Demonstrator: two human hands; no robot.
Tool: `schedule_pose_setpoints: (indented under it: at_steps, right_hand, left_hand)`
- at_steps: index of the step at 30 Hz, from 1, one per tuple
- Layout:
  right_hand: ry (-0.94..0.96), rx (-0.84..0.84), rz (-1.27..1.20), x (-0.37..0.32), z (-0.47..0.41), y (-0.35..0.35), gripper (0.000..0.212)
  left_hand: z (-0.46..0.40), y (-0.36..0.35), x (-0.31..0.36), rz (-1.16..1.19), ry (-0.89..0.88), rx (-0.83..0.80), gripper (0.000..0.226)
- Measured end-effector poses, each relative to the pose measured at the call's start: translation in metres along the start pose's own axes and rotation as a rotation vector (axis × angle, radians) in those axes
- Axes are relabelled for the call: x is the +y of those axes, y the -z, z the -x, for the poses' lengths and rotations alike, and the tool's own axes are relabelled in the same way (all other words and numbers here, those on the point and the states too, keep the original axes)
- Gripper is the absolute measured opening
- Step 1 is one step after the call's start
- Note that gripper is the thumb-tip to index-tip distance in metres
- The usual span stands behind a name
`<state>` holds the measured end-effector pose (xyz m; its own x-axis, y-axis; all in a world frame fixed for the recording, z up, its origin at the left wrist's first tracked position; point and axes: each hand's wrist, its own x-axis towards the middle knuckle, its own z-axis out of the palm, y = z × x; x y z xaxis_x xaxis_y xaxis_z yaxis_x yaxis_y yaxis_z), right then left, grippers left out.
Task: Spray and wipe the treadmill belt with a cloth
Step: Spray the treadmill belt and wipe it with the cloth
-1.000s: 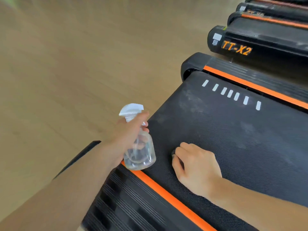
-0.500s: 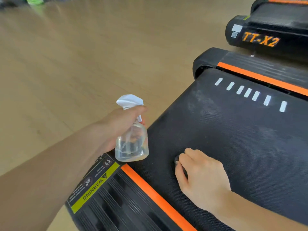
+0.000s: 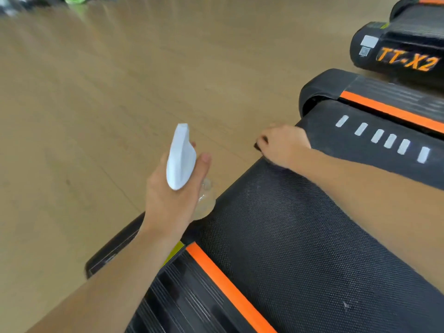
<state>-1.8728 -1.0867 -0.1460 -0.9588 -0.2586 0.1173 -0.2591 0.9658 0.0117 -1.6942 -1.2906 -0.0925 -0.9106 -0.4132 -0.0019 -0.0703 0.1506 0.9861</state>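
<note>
Both hands are busy and well apart. My left hand is wrapped round the neck of the spray bottle, thumb up beside its white trigger head; the clear body shows only as a small glimpse under my palm. The bottle's long axis leans away from me, the head pointing toward about twelve o'clock, and it hangs over the floor edge just beside the belt's corner.

My right hand is curled, knuckles up, at the belt's far-left edge, at about two o'clock from the bottle. Something small and dark peeks from under the fingers; I cannot tell whether it is the cloth.

The treadmill belt is black and finely textured, its long axis running from five o'clock up toward eleven. A row of short white dashes crosses it near the far side. An orange stripe lines the ribbed side rail near me.

At one o'clock, the neighbouring treadmill reads "TT-X2" in orange letters. A yellow-green label by my left wrist is mostly covered; its writing is unreadable. The wooden floor fills the left.
</note>
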Motion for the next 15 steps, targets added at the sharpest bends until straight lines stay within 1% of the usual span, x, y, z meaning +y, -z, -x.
schedule_pose_setpoints:
  at_steps: [1,2,3,5,6,7,9,11,12,13,14,15]
  right_hand:
    - [-0.097,-0.030,0.034,-0.002,-0.008,-0.001,0.040]
    - [-0.123,-0.063,0.053,-0.011,-0.006,0.001,0.042]
    - [-0.102,-0.097,0.038,-0.028,0.003,0.004,0.043]
    - [0.039,-0.134,-0.059,-0.070,0.036,0.009,0.043]
    - [0.129,-0.096,-0.116,-0.089,0.057,0.010,0.042]
    - [0.192,-0.036,-0.173,-0.101,0.079,0.010,0.039]
    - [0.289,0.054,-0.263,-0.109,0.112,0.011,0.035]
    - [0.422,0.113,-0.265,-0.096,0.115,0.012,0.035]
    - [0.491,0.116,-0.220,-0.082,0.105,0.007,0.037]
    - [0.514,0.110,-0.128,-0.067,0.087,0.004,0.042]
    - [0.473,0.089,-0.036,-0.050,0.067,0.000,0.054]
    - [0.381,0.086,0.046,-0.031,0.047,-0.004,0.068]
  left_hand:
    - [0.000,0.003,-0.004,0.037,-0.025,0.028,0.022]
    - [-0.002,0.004,-0.010,0.059,-0.050,0.061,0.023]
    - [-0.004,0.006,-0.014,0.072,-0.061,0.104,0.026]
    - [-0.010,0.012,-0.022,0.092,-0.051,0.213,0.031]
    - [-0.013,0.014,-0.025,0.091,-0.044,0.251,0.033]
    - [-0.015,0.015,-0.026,0.083,-0.042,0.254,0.034]
    - [-0.015,0.019,-0.029,0.062,-0.043,0.234,0.024]
    - [-0.014,0.019,-0.027,0.040,-0.059,0.206,0.020]
    - [-0.014,0.019,-0.027,0.037,-0.055,0.195,0.022]
    - [-0.015,0.019,-0.026,0.040,-0.053,0.190,0.023]
    - [-0.014,0.020,-0.027,0.047,-0.043,0.187,0.023]
    - [-0.015,0.020,-0.027,0.058,-0.038,0.191,0.022]
